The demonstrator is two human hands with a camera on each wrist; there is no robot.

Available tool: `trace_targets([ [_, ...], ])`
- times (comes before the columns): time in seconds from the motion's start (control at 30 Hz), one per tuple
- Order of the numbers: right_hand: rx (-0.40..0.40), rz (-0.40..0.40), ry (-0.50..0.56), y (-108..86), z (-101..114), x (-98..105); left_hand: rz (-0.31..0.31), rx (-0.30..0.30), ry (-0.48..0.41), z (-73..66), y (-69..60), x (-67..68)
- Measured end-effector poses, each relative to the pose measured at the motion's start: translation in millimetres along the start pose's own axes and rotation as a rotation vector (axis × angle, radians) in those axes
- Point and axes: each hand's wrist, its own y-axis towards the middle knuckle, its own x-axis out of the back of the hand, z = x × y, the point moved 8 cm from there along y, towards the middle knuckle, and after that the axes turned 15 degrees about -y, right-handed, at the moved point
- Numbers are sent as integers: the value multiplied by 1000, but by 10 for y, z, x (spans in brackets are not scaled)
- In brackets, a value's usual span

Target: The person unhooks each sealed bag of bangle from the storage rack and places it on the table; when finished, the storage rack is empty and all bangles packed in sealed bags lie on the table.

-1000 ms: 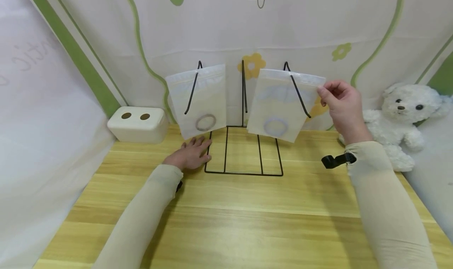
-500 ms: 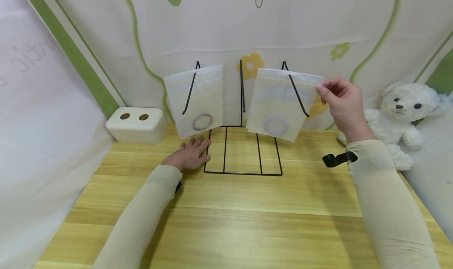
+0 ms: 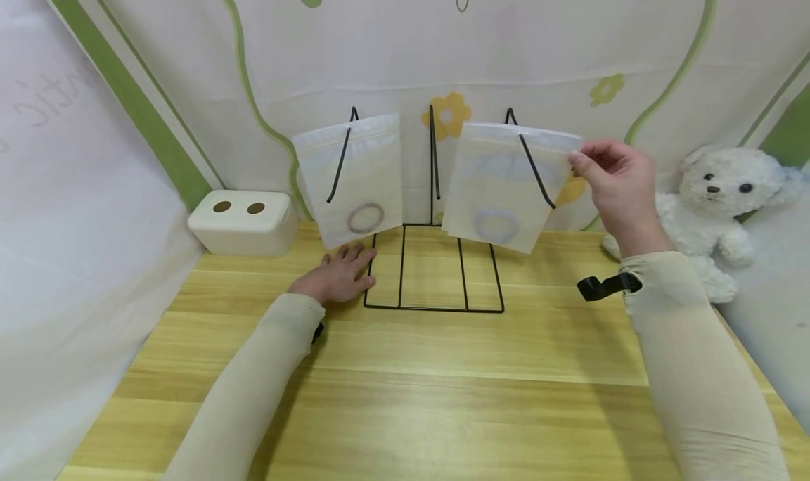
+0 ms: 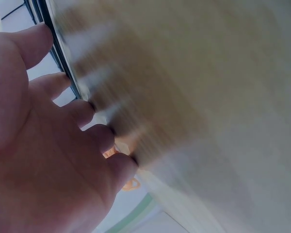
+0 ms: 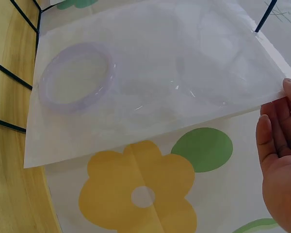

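The right hand pinches the top corner of a translucent bag between thumb and fingers; the bag hangs tilted on the right hook of a black wire rack, a pale purple ring inside. The left hand lies on the table with straight, spread fingers at the rack's left base edge, below a second bag on the left hook. A white box stands left, a stuffed bear right.

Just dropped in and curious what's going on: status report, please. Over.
Right grip pinching upper corner of right bag. Bag hanging on a hook of the rack. Left grip spread out at the rack's base edge. Nothing visibly in the way.
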Motion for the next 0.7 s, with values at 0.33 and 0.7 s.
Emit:
trace_targets([
  [0.33,2,-21,-18,-48,58,37,8,28,-5,-51,-27,28],
  [0.7,52,-101,-21,-126,166,80,4,26,-5,24,17,0],
])
